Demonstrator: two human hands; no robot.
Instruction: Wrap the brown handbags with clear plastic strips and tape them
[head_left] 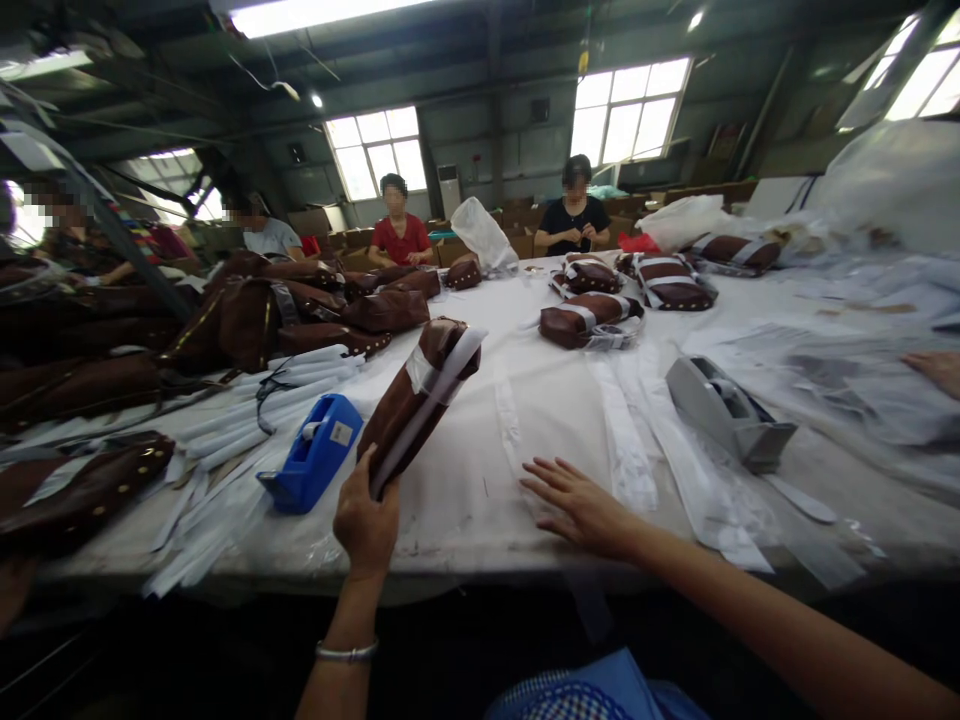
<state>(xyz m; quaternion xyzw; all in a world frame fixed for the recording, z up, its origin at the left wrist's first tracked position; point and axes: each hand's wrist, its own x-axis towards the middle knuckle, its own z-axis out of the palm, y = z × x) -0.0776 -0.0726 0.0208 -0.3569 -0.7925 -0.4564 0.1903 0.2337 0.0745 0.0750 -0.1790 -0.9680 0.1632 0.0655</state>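
Observation:
My left hand (365, 520) grips the near end of a brown leather bag (420, 400) partly wrapped in white paper strips, holding it tilted up above the table. My right hand (577, 503) lies flat on the white table (480, 520) with fingers spread, holding nothing, close to several loose white paper strips (626, 440). A blue tape dispenser (313, 452) stands just left of the held bag. A grey tape dispenser (724, 410) sits to the right of my right hand.
Wrapped brown bags (592, 320) lie mid-table and at the back right. A heap of unwrapped brown bags (247, 320) fills the left side. Several people sit along the far edge. Another person's hand (937, 368) shows at the right edge. Clear plastic sheets cover the right.

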